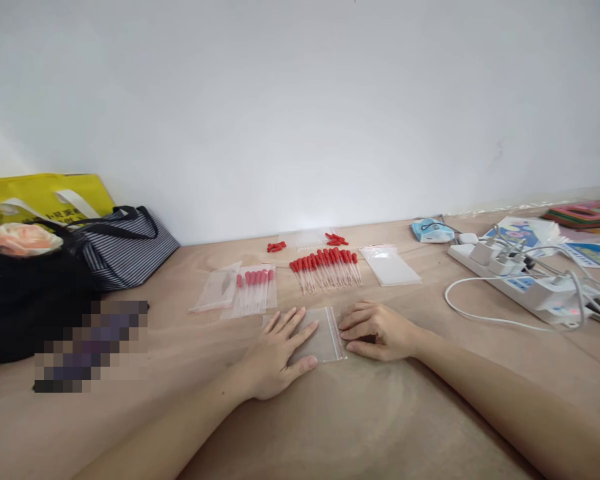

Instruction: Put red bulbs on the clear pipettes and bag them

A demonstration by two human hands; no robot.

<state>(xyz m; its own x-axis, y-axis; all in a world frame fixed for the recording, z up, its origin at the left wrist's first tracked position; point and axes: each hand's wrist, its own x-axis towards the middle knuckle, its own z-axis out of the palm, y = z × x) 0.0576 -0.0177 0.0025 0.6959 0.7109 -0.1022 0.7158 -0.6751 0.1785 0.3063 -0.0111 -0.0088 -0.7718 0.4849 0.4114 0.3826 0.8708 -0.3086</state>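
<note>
A clear zip bag (325, 340) lies flat on the table, its zip edge to the right. My left hand (279, 357) rests palm down on its left part, fingers spread. At the zip edge, my right hand (377, 331) has bent fingers touching or just beside the bag, its thumb apart from them; nothing shows in its grip. Beyond the hands is a row of droppers with red bulbs (325, 263) and clear tubes. Several more red-topped droppers lie in a clear bag (253, 297) to the left, overlapping another clear zip bag (215, 288).
Loose red bulbs (277, 247) and clear tubes (310, 239) lie near the wall. A stack of zip bags (391, 265) sits right of the droppers. Further right are a power strip (520, 283) with cables and a blue mask (433, 231). A striped bag (130, 250) stands left.
</note>
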